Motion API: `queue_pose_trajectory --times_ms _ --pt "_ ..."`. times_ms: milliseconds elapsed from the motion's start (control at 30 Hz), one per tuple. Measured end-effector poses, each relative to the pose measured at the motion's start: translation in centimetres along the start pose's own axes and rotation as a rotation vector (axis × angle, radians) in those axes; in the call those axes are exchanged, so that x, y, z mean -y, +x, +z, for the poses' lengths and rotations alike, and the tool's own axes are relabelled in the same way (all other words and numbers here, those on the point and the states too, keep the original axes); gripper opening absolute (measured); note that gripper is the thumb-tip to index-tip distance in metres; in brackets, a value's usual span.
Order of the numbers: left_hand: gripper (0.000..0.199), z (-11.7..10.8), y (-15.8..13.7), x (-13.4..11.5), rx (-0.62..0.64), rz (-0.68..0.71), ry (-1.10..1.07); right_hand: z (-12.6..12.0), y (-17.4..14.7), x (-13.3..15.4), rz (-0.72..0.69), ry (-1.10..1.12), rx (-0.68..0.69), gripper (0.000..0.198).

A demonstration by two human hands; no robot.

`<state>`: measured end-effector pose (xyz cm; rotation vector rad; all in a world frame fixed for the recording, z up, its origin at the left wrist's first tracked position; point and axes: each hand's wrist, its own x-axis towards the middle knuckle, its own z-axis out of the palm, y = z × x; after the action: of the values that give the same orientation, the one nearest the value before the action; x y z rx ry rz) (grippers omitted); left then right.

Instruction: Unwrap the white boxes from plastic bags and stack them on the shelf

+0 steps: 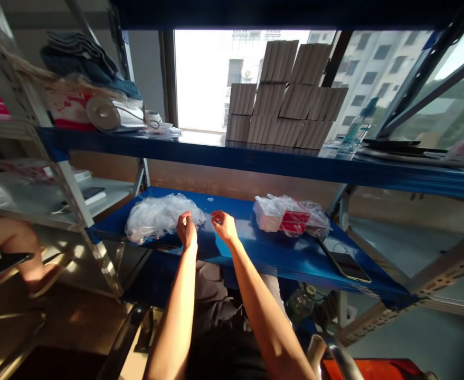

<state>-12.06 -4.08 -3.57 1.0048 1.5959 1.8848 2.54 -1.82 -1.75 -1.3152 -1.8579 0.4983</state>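
Observation:
My left hand (pixel 187 229) is above the blue shelf board (pixel 239 253), at the right end of a heap of clear plastic bags (pixel 156 215). Its fingers are curled together, and I cannot make out what is in them. A short gap to the right, my right hand (pixel 224 226) has thumb and fingers closed in a pinch; anything held there is too small or too clear to tell. Further right lie plastic-wrapped boxes (pixel 269 215), white and red, apart from my right hand.
A phone (pixel 346 264) rests at the board's right front. Grey boxes (pixel 279 116) are stacked on the upper shelf (pixel 200 150), with a white roll (pixel 103 113) and folded cloth (pixel 83 58) leftward. A bottle (pixel 301 303) stands below. Another person's leg (pixel 21 243) shows at left.

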Motion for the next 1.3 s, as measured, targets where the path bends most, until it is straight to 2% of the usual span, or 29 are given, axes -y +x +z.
queue_pose_trajectory --times_ms 133,300,433,600,733,867,967,1100,1200,1233,1300 --pt "0.036 -2.2 1.6 0.4 -0.066 -0.082 -0.003 2.6 2.4 2.6 0.02 -0.077 0.049 0.04" --pt "0.036 -2.6 2.1 0.6 -0.072 -0.136 -0.02 4.0 3.1 2.7 0.063 -0.027 -0.003 0.003" --pt "0.033 -2.7 1.4 0.2 -0.077 -0.136 -0.028 3.5 4.4 3.2 0.107 0.124 -0.151 0.02" --pt "0.034 -2.3 -0.3 -2.1 -0.019 -0.041 -0.051 -0.2 4.4 4.1 0.078 0.363 -0.353 0.033" --pt "0.029 -1.6 -2.4 -5.2 0.098 0.118 0.031 -4.6 1.0 3.7 -0.026 0.675 -0.524 0.038" --pt "0.019 -0.8 -5.1 -7.3 0.272 0.35 0.122 -8.0 -4.0 2.4 -0.099 0.691 -0.461 0.029" --pt "0.022 0.1 -7.2 -7.2 0.405 0.451 0.228 -9.4 -7.3 1.5 -0.116 0.7 -0.416 0.037" --pt "0.04 1.2 -9.7 -5.6 0.58 0.451 0.271 -10.9 -10.2 1.4 -0.01 0.687 -0.33 0.04" --pt "0.049 1.8 -10.7 -4.4 0.72 0.433 0.332 -11.9 -11.2 1.7 0.052 0.651 -0.194 0.069" --pt "0.049 1.9 -10.9 -4.0 0.749 0.421 0.37 -12.2 -11.4 1.7 0.059 0.625 -0.183 0.072" --pt "0.044 2.1 -11.0 -3.3 0.76 0.385 0.458 -12.4 -11.3 1.5 0.035 0.552 -0.245 0.066"
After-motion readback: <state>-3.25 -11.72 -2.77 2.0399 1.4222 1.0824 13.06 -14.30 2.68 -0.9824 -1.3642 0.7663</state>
